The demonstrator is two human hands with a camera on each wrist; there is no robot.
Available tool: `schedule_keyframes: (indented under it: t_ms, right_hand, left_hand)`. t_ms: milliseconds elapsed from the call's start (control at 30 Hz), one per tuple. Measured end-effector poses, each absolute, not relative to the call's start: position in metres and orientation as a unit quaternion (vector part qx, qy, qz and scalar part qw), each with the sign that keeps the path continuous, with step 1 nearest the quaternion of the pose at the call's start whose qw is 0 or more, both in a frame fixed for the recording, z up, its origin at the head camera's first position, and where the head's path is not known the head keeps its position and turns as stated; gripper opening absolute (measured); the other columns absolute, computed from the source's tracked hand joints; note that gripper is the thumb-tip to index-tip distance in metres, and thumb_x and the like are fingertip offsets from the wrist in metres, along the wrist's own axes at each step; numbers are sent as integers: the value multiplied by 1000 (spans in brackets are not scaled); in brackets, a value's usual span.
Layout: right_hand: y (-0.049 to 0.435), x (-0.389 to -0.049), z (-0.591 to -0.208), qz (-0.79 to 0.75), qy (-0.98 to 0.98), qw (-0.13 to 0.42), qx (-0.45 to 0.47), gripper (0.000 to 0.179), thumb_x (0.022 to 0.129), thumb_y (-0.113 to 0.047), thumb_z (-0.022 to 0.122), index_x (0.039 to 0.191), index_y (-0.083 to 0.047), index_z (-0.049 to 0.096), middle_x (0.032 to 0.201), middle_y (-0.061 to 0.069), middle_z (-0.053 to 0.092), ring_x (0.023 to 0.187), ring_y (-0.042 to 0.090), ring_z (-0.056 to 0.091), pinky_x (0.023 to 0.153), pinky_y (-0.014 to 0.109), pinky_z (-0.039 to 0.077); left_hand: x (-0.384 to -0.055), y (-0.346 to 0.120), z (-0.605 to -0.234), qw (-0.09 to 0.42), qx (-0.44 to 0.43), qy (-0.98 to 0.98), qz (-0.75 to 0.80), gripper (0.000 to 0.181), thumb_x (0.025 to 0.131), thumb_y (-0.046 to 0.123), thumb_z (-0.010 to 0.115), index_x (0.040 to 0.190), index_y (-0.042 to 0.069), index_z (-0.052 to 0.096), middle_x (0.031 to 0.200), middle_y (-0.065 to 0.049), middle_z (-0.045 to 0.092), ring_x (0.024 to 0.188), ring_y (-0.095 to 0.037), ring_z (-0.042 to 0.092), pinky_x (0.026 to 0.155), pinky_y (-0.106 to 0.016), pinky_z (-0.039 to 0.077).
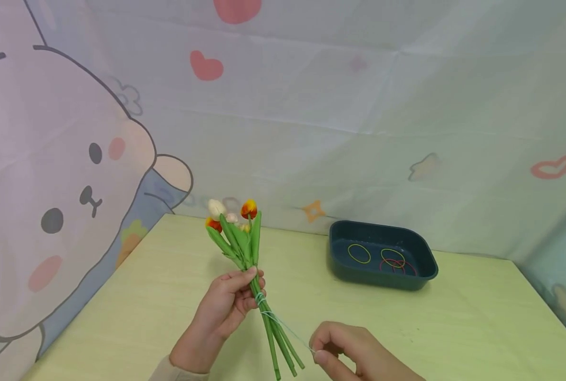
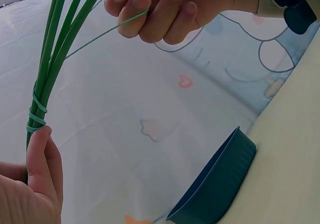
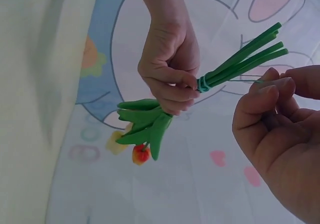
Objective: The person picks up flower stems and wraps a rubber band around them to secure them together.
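Note:
A bunch of artificial tulips (image 1: 247,241), with white, orange-red and yellow heads, is tilted above the table. My left hand (image 1: 228,301) grips its green stems just below the leaves. Around the stems, beside the left fingers, a mint-green rubber band (image 2: 37,115) is wound in several loops. One stretch of that band runs out taut to my right hand (image 1: 354,349), which pinches it between thumb and fingers near the stem ends. In the right wrist view the left hand (image 3: 172,64) covers part of the stems, and the loops lie against its fingers.
At the back right of the pale yellow-green table (image 1: 478,312) stands a dark blue-green basin (image 1: 380,280). Several yellow and red rubber bands (image 1: 359,254) lie in it. A printed cloth (image 1: 288,132) with a cartoon animal and hearts hangs behind the table.

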State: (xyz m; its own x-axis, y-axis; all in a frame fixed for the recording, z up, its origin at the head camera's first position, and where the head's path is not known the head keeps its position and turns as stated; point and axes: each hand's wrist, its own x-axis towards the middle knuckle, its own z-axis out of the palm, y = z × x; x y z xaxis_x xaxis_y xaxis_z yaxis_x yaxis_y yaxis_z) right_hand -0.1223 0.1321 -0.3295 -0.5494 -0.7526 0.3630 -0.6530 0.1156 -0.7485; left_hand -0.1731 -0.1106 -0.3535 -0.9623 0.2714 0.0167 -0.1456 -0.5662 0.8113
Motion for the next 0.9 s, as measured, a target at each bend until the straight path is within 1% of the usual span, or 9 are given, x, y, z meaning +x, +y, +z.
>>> schedule_keyframes:
  t_ms: [67, 133, 200, 300, 400, 533, 600, 833, 900]
  right_hand:
    - [131, -118, -327, -461, 761, 57, -453, 13, 95, -10, 44, 90, -20, 49, 67, -5, 43, 64, -2, 44, 60, 14, 44]
    - [131, -116, -326, -454, 772, 63, -440, 11, 95, -13, 44, 90, -22, 49, 68, -7, 43, 64, -3, 44, 60, 13, 44]
    - [130, -114, -326, -445, 775, 47, -446, 11, 95, -12, 44, 90, -21, 49, 68, -7, 44, 64, -4, 44, 59, 13, 44]
    - [130, -113, -326, -440, 780, 38, -443, 10, 94, -12, 46, 91, -21, 50, 70, -7, 46, 66, -4, 46, 59, 12, 44]
    - [129, -112, -327, -441, 786, 39, -431, 10, 94, -13, 46, 91, -23, 50, 69, -8, 45, 66, -4, 45, 57, 12, 43]
    - [128, -111, -329, -441, 787, 25, -431, 12, 94, -12, 46, 91, -23, 49, 67, -9, 43, 63, -4, 44, 54, 11, 42]
    - [128, -109, -329, -443, 790, 29, -423, 13, 94, -10, 47, 91, -23, 50, 66, -9, 42, 61, -5, 42, 53, 11, 41]
    - [126, -107, -331, -441, 786, 1, -434, 15, 92, -7, 48, 90, -21, 49, 66, -8, 41, 59, -7, 39, 50, 11, 40]
    - [125, -107, -330, -450, 789, 23, -418, 14, 92, -8, 48, 89, -21, 49, 68, -8, 41, 60, -5, 40, 50, 12, 40]
  left_hand:
    - [-173, -111, -353, 118, 66, 451, 882, 20, 95, 13, 44, 85, 4, 59, 72, 0, 60, 60, -6, 60, 53, -12, 51]
    - [-173, -111, -353, 117, 59, 450, 883, 21, 95, 13, 44, 85, 4, 59, 72, -1, 60, 60, -6, 60, 53, -13, 51]
    - [-173, -110, -353, 115, 48, 451, 884, 21, 95, 12, 44, 84, 4, 59, 72, -1, 60, 60, -6, 60, 53, -13, 51]
    - [-173, -110, -352, 112, 32, 450, 885, 23, 96, 12, 43, 82, 4, 60, 71, -1, 61, 59, -5, 60, 52, -13, 51]
    - [-174, -110, -352, 109, 20, 448, 887, 23, 96, 11, 42, 82, 4, 60, 70, -1, 61, 59, -5, 60, 52, -13, 51]
    - [-174, -110, -353, 106, 10, 444, 890, 23, 96, 10, 42, 83, 3, 59, 70, -1, 61, 58, -6, 59, 52, -13, 51]
    - [-174, -110, -353, 107, 9, 442, 890, 24, 96, 10, 41, 83, 3, 59, 70, -1, 61, 58, -5, 59, 52, -13, 51]
    - [-175, -111, -354, 110, 10, 440, 891, 27, 97, 9, 39, 81, 5, 60, 70, -1, 61, 59, -5, 59, 53, -13, 51]
    - [-175, -111, -354, 108, 5, 439, 892, 27, 96, 9, 39, 81, 5, 60, 69, -1, 61, 59, -5, 59, 53, -13, 51]
